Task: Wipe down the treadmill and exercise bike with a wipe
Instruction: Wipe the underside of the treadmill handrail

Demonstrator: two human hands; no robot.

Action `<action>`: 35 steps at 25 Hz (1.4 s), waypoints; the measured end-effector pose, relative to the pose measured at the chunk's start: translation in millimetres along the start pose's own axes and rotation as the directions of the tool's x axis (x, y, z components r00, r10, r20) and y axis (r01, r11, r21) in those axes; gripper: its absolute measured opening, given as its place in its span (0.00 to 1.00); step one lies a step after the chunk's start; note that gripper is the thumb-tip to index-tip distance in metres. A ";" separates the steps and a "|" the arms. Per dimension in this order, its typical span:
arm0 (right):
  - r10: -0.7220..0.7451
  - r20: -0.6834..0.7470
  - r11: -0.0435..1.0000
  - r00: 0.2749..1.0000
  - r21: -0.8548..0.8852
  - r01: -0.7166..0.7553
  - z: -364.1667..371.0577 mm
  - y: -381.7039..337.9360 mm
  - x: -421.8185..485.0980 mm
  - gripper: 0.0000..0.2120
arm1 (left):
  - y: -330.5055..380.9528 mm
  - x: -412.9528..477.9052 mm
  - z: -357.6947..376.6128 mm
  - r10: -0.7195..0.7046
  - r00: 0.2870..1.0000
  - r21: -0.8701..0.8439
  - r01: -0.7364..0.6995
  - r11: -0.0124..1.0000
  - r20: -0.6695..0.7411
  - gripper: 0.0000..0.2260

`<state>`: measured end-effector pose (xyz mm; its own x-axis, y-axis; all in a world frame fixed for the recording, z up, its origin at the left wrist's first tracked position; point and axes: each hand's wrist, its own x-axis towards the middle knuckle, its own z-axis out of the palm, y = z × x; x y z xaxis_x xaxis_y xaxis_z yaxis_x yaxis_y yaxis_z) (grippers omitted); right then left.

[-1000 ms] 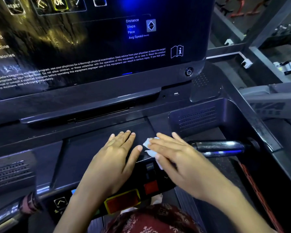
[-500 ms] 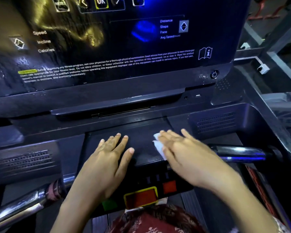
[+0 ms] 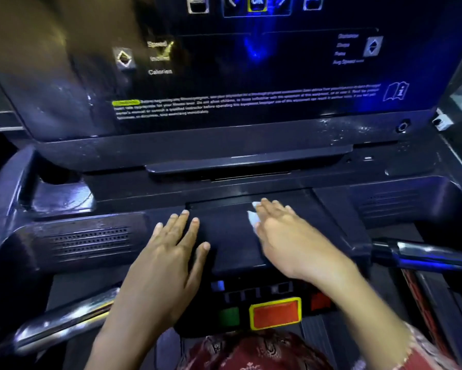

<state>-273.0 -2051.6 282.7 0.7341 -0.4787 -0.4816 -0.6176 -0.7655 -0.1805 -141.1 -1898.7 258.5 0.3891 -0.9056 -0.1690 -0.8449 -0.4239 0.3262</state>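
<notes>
- Treadmill console (image 3: 251, 164): dark housing that fills the view, with the glossy display panel (image 3: 251, 76) at the far side showing printed labels and a warning text.
- Flat panel (image 3: 230, 236): matte black surface at the near centre of the console; both hands lie on it.
- Left hand (image 3: 168, 260): palm down on the left edge of the flat panel, fingers (image 3: 191, 233) straight and spread, holding nothing.
- Right hand (image 3: 291, 241): palm down on the right part of the panel, slightly blurred, fingers (image 3: 272, 209) extended and pressing the wipe flat.
- Wipe (image 3: 252, 218): small white piece, mostly covered, showing at the left edge of the right hand.
- Red button (image 3: 276, 313): yellow-framed, near the viewer, with a green button (image 3: 229, 316) just left of it.
- Handlebars: the right handlebar (image 3: 424, 255) and left handlebar (image 3: 64, 324), both shiny, flank the console.
</notes>
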 end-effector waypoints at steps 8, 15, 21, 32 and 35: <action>-0.220 0.023 0.947 0.975 0.245 0.207 1.1 -39.3 6.4 0.23 | -30.7 -22.7 -11.4 -0.020 1.000 -0.201 0.020 0.979 0.003 0.43; -0.237 -0.111 0.913 0.965 0.314 0.260 11.1 -59.0 4.6 0.20 | -40.7 -33.4 -12.4 0.011 0.998 -0.304 0.008 0.953 0.062 0.33; -0.148 -0.124 0.972 0.981 0.163 0.167 19.7 -73.0 20.1 0.22 | -46.2 -42.3 -11.3 0.043 0.997 -0.368 -0.017 0.930 0.061 0.34; -0.266 -0.371 0.865 0.890 0.316 0.390 20.8 -94.1 -0.1 0.19 | -51.6 -47.3 -1.1 0.072 0.997 -0.388 -0.074 0.919 -0.019 0.31; -0.283 -0.522 0.946 0.805 -0.013 0.324 56.9 -111.0 -2.3 0.21 | -52.7 -52.7 2.8 0.091 0.995 -0.399 -0.096 0.912 -0.032 0.31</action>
<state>-222.2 -1941.0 255.0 0.9129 -0.3929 0.1109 -0.3426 -0.8850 -0.3152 -118.1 -1828.5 247.6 0.3220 -0.9404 -0.1093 -0.6612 -0.3060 0.6850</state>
